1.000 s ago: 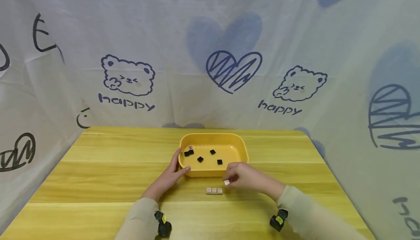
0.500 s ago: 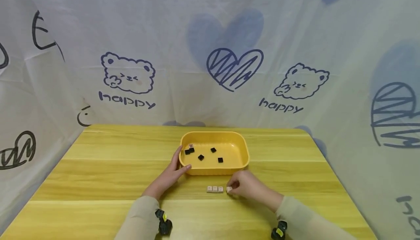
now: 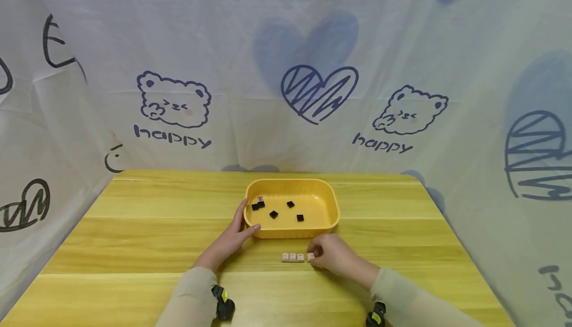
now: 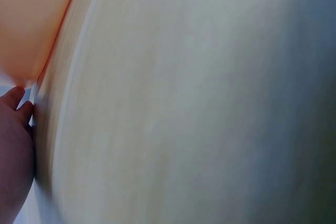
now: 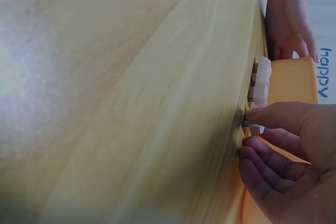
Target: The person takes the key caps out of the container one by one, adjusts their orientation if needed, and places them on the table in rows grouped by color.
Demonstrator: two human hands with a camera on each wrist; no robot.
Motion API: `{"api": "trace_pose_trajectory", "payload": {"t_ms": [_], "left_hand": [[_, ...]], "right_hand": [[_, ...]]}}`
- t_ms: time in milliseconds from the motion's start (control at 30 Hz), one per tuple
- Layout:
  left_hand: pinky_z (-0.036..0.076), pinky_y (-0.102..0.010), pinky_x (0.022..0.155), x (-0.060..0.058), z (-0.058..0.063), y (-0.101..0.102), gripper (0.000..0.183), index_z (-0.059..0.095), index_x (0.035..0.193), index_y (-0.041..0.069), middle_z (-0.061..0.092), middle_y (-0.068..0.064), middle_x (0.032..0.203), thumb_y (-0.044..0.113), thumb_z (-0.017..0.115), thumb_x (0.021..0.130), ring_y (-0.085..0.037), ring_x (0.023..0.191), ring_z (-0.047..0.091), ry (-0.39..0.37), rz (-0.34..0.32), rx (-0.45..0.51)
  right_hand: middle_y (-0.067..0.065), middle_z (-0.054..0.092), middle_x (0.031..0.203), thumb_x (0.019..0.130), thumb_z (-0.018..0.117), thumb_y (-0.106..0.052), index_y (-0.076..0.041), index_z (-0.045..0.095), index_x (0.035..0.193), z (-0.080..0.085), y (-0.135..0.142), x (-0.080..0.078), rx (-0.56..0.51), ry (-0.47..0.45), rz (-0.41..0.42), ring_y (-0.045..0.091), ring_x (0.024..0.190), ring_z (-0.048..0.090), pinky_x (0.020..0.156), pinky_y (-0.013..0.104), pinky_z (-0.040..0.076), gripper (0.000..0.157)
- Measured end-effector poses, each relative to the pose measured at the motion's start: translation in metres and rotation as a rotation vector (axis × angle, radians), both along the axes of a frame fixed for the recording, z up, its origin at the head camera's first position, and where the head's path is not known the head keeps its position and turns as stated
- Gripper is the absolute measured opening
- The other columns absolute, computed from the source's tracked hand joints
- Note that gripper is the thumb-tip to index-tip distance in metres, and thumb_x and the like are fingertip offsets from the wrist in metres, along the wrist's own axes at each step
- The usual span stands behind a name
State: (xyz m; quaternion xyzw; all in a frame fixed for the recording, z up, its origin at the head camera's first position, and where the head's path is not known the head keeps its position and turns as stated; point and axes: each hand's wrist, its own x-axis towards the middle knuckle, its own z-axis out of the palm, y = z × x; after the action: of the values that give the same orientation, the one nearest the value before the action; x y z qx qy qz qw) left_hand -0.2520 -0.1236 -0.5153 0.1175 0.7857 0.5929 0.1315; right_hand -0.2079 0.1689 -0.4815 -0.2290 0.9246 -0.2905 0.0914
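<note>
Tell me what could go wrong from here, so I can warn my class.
The right hand pinches a small white piece beside the row of three; nudging it closer could knock the row crooked. So small a piece might also slip or twist in the grip. The left hand holds the corner of the yellow tray; a tug might shift the black pieces inside.
</note>
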Motion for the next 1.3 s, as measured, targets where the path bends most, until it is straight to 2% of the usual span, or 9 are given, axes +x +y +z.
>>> {"api": "trace_pose_trajectory", "payload": {"t_ms": [400,867,1100,1300], "left_hand": [[0.003,-0.05,0.116,-0.001,0.0,0.002,0.086,-0.006,0.157,0.027,-0.01,-0.015,0.161,0.03,0.058,0.1,-0.031,0.147,-0.005,0.01,0.008,-0.01],[0.002,-0.051,0.116,-0.002,0.0,0.002,0.086,-0.008,0.157,0.025,-0.012,-0.015,0.161,0.027,0.057,0.1,-0.032,0.147,-0.007,0.003,-0.002,0.0],[0.001,-0.051,0.116,0.0,0.0,0.001,0.085,-0.007,0.157,0.027,-0.011,-0.015,0.161,0.028,0.057,0.1,-0.033,0.147,-0.006,0.005,-0.004,0.012],[0.001,-0.05,0.116,-0.001,0.0,0.002,0.086,-0.006,0.157,0.026,-0.01,-0.016,0.161,0.028,0.058,0.1,-0.033,0.147,-0.005,0.01,0.004,0.006]], "right_hand": [[-0.009,0.055,0.069,0.078,0.08,-0.006,-0.01,0.068,0.08,-0.002,-0.002,0.0,0.006,0.03,-0.019,0.007,0.064,0.05,0.059,0.025,0.045,0.012],[-0.008,0.055,0.069,0.078,0.08,-0.006,-0.009,0.069,0.082,-0.003,-0.003,0.001,-0.003,-0.008,-0.03,0.008,0.065,0.05,0.058,0.026,0.045,0.012],[-0.006,0.061,0.076,0.077,0.079,-0.003,-0.004,0.071,0.092,0.011,-0.004,0.006,-0.074,-0.044,-0.015,0.008,0.069,0.055,0.063,0.024,0.051,0.017],[-0.005,0.063,0.08,0.082,0.076,-0.003,0.002,0.071,0.099,0.029,-0.01,0.0,-0.133,0.0,0.025,0.009,0.073,0.058,0.066,0.025,0.052,0.018]]}}
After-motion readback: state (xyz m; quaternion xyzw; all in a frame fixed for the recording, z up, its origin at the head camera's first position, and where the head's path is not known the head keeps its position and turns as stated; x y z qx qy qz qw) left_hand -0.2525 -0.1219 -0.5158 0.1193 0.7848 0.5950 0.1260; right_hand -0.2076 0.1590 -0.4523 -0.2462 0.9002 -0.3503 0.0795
